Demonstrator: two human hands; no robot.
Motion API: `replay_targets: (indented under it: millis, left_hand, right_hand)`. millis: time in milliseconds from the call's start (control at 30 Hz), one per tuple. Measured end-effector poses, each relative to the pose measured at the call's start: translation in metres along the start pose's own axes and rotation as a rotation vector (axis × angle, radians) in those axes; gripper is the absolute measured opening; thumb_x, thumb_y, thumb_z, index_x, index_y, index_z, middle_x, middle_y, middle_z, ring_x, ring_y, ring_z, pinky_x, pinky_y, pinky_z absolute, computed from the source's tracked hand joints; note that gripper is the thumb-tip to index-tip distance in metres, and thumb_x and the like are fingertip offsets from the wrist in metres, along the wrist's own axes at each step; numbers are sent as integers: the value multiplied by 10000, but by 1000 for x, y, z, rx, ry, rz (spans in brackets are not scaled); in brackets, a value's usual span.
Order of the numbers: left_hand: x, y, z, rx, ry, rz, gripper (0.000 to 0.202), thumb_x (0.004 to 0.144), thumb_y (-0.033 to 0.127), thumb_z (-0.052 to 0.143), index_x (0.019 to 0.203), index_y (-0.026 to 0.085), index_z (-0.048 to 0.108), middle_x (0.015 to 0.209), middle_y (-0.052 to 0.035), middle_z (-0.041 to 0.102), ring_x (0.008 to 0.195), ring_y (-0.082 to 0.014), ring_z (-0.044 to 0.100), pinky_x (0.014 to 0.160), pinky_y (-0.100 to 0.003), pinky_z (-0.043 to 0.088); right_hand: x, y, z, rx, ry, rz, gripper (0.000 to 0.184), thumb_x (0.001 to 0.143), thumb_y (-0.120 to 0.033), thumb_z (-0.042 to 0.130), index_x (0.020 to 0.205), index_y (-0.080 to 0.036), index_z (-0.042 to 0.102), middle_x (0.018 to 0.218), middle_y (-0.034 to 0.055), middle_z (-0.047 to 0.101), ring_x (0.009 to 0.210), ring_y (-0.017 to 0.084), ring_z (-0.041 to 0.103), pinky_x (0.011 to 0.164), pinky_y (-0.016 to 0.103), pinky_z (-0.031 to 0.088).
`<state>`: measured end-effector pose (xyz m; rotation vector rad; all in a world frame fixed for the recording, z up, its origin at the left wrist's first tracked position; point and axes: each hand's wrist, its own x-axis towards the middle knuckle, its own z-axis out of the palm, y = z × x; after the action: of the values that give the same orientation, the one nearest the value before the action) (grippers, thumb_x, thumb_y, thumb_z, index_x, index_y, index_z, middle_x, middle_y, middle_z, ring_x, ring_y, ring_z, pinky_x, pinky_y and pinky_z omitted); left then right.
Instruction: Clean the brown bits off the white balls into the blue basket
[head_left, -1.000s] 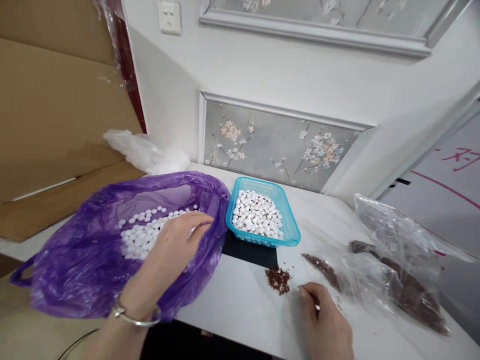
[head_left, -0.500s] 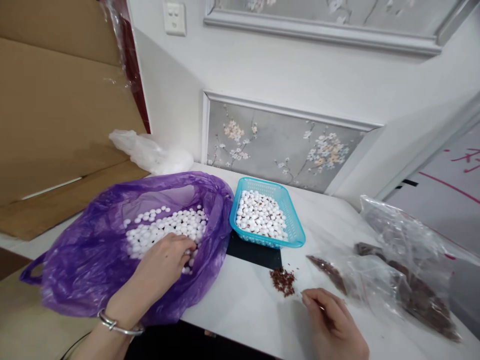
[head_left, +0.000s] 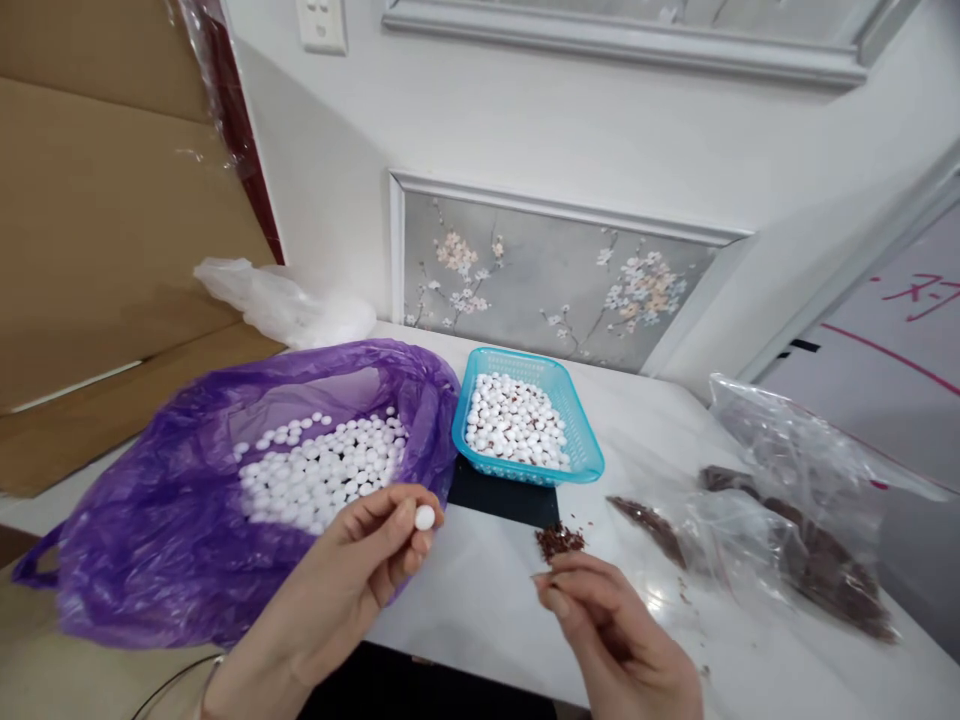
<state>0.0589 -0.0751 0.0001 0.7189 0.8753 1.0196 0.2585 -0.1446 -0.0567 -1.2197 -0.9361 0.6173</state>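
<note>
A small white oval ball is pinched between the thumb and fingers of my left hand, in front of the purple plastic bag. Many similar white balls lie inside that bag. My right hand is closed in a pinch just in front of a little pile of reddish-brown bits. A tiny tip shows at its fingertips, too small to name. Behind the pile, a blue plastic basket contains more white balls, with reddish-brown specks among them.
Clear plastic bags with brown contents lie on the white table at right. A flat black piece sits partly under the basket. A crumpled translucent bag and cardboard are at left, with the wall behind.
My left hand has come out of the purple bag, moving right with a white ball in its fingers. My right hand has shifted left and up, beside the brown pile.
</note>
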Motion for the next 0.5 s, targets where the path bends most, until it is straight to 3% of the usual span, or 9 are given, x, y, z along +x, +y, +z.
replay_targets:
  millis: [100,200,367,500]
  left_hand:
    - [0,-13,13,-125,-64,-101,185,700,295,820,780,154,730,731,24,592,582,-30,533,598,-103,503]
    - [2,-22,22,-141,-135,-118,163,755,297,777,805,151,725,732,19,579,595,-42,526,580,-117,494]
    - [3,-32,29,-109,-245,-99,149,850,280,678,765,160,697,677,25,556,587,-59,518,612,-156,480]
    - [0,-34,30,-68,-227,-76,118,854,256,672,779,171,701,689,21,582,618,-77,544,653,-180,474]
  right_hand:
    - [-6,-11,15,175,-154,18,92,770,-184,723,730,-261,753,856,17,681,689,154,675,626,232,542]
    - [-7,-19,26,281,-243,34,70,773,-200,746,749,-265,759,764,2,659,644,143,646,600,234,519]
    - [-5,-28,34,414,-234,144,27,771,-262,771,759,-242,759,707,-6,666,644,131,641,635,226,534]
    - [-6,-31,37,420,-188,265,59,760,-277,776,767,-231,738,693,-9,694,657,138,652,654,227,541]
